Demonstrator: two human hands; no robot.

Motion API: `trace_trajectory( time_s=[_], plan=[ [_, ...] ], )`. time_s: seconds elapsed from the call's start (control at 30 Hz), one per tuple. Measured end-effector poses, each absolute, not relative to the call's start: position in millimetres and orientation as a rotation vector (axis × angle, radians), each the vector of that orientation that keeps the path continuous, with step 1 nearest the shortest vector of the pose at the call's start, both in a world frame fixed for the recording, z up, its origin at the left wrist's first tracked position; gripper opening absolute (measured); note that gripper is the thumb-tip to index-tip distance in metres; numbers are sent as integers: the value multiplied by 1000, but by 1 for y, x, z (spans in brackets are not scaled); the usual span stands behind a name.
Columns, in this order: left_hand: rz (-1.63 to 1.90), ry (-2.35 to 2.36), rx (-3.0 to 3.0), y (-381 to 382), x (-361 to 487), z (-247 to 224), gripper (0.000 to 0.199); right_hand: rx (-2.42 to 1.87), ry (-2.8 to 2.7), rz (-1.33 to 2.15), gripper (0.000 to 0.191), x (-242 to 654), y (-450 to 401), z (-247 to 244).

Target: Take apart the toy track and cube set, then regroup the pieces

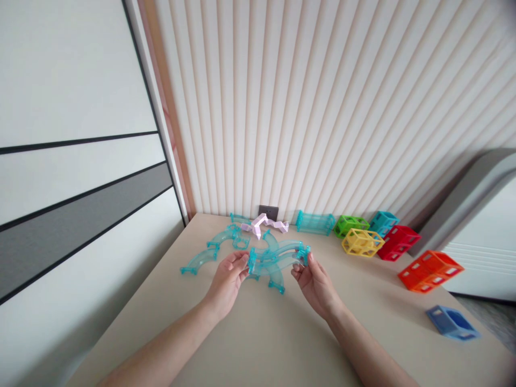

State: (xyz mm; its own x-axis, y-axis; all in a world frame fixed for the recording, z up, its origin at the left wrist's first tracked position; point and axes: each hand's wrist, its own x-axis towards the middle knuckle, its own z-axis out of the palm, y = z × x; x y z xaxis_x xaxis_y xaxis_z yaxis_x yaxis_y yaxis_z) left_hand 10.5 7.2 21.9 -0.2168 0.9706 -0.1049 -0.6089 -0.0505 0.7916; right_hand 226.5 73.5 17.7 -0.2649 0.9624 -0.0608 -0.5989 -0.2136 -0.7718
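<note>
Above the beige table point(258, 328), my left hand point(228, 279) pinches the left end of some translucent teal wavy track pieces point(278, 257). My right hand point(316, 282) grips their right end between thumb and fingers. The held pieces look like two tracks lying one over the other; their exact number is hard to make out. Beneath and behind them, curved teal track pieces point(276, 279) rest on the table. Further teal curved pieces point(201, 260) lie left of my left hand.
Lilac angular pieces point(258, 224) and a straight teal bundle point(315, 222) lie near the ribbed wall. On the right are green point(350, 226), yellow point(362, 242), teal point(384, 222), red point(398, 243), orange point(429, 271) and blue point(452, 322) open-frame blocks.
</note>
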Motion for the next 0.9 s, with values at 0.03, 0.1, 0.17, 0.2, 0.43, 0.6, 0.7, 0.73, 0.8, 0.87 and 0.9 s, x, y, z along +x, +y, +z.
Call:
trace_trajectory(
  time_s=[0.03,0.1,0.17,0.2,0.43,0.6,0.7,0.73,0.8,0.87,0.9],
  plan=[
    [1601,906,597,7,11,20,33,-676,-751,1716,33,227,75,17],
    [1596,968,695,6,11,18,38,-690,-738,1694,33,227,77,16],
    [1597,1030,781,4,11,19,43,-696,-749,1686,33,228,78,14],
    [1601,1056,805,4,10,20,46,-694,-757,1687,32,228,78,13],
    [1610,1044,711,5,9,20,46,-657,-762,1730,25,230,77,13],
    [1611,1012,697,6,10,22,46,-678,-742,1778,28,230,76,15],
    [1607,1006,695,6,11,24,47,-695,-757,1773,32,230,76,15],
    [1607,1001,693,6,11,24,47,-697,-760,1770,34,230,76,15],
    [1605,988,692,6,11,24,46,-696,-764,1768,36,230,76,14],
    [1601,979,694,6,11,24,45,-694,-762,1773,38,230,76,13],
    [1598,976,694,5,11,23,45,-694,-765,1775,38,230,76,13]
  ],
)
